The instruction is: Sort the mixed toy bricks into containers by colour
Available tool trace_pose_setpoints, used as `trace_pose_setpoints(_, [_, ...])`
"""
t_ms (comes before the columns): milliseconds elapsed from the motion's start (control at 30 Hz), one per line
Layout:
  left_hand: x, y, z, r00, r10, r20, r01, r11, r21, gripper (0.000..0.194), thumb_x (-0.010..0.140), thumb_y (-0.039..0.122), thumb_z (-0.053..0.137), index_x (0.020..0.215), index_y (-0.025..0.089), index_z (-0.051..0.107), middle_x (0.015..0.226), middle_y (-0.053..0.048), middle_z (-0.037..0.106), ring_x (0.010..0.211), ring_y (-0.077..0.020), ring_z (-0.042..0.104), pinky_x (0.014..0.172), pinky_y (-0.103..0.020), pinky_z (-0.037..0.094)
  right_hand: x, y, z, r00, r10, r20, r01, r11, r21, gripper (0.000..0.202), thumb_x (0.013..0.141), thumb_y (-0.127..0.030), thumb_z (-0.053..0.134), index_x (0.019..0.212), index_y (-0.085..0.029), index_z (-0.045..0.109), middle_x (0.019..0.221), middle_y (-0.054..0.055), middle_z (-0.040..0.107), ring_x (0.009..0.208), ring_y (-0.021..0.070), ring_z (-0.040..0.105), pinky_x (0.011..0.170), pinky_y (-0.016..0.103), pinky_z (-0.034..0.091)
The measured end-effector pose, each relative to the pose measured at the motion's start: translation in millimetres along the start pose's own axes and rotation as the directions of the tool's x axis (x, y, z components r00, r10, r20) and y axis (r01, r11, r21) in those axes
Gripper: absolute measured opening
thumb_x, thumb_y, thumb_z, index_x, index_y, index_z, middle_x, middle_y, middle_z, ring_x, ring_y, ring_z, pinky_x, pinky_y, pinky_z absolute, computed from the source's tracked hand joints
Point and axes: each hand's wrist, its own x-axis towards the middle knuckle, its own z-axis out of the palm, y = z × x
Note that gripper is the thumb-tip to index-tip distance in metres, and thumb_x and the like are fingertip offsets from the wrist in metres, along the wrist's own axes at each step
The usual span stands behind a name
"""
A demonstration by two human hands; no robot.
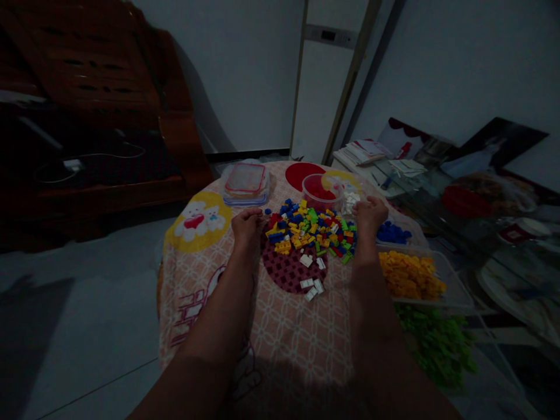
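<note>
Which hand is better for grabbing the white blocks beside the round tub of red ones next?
Probably the right hand: it's right beside those white blocks. The left hand is on the other side of the mixed pile, so it would have to reach across.

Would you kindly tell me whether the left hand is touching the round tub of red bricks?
Apart: the head view shows tablecloth and mixed bricks between the left hand and the round tub.
</note>
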Motion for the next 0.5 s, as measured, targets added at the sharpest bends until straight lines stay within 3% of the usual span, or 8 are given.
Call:
trace_pose_setpoints(100, [1.2,-0.9,-1.0,0.999,-0.022,0.024,0.022,1.0,-0.011,0.02,0.056,0.015,0.064,0.075,0.015,0.07,0.073,-0.003,0.068,0.056,-0.0116,0.06,0.058,-0.027,0.058,-4.6,-4.0,-6.9,0.998,-0.054,0.01,0.054,0.997,0.046,0.053,0.089,-0.018,0.052,0.138,-0.005,0.067,0.111,0.017,0.08,0.088,0.0225,0.08,0.072,0.029,0.063])
trace_pose_setpoints(200, [1.2,-0.8,0.0,0.999,-0.032,0.034,0.033,0.999,-0.019,0.02,0.057,0.016,0.064,0.076,0.015,0.069,0.075,-0.003,0.069,0.056,-0.0116,0.061,0.057,-0.027,0.057,-28.4,-3.8,-14.8,0.976,-0.108,0.192,0.101,0.994,0.044,0.04,0.09,-0.024,0.056,0.122,-0.01,0.076,0.098,0.013,0.081,0.08,0.0226,0.078,0.068,0.028,0.063])
trace_pose_setpoints(267, [0.5,-0.2,1.1,0.999,-0.035,0.037,0.036,0.999,-0.008,0.019,0.057,0.015,0.064,0.076,0.015,0.069,0.072,-0.003,0.068,0.056,-0.0117,0.061,0.057,-0.026,0.057,-46.4,-4.6,-18.4,0.926,-0.146,0.347,0.151,0.988,0.013,0.033,0.088,-0.025,0.058,0.109,-0.012,0.08,0.088,0.009,0.08,0.072,0.0212,0.075,0.064,0.027,0.06])
trace_pose_setpoints(367, [-1.1,0.9,2.3,0.999,-0.04,0.031,0.039,0.999,0.01,0.018,0.058,0.014,0.063,0.075,0.015,0.069,0.069,-0.002,0.066,0.056,-0.0121,0.061,0.058,-0.026,0.057,-68.5,-11.3,-20.2,0.775,-0.181,0.606,0.313,0.942,-0.118,0.025,0.087,-0.021,0.06,0.092,-0.012,0.082,0.078,0.006,0.078,0.067,0.0184,0.072,0.063,0.024,0.055])
trace_pose_setpoints(500, [-2.7,2.0,2.1,0.999,-0.03,0.024,0.03,1.0,0.003,0.017,0.058,0.013,0.062,0.074,0.015,0.068,0.07,-0.003,0.067,0.057,-0.0132,0.062,0.058,-0.028,0.057,-90.7,-27.1,-15.0,0.548,-0.095,0.831,0.578,0.761,-0.294,0.015,0.084,-0.016,0.069,0.083,-0.012,0.083,0.077,0.006,0.078,0.076,0.0181,0.074,0.067,0.022,0.049])
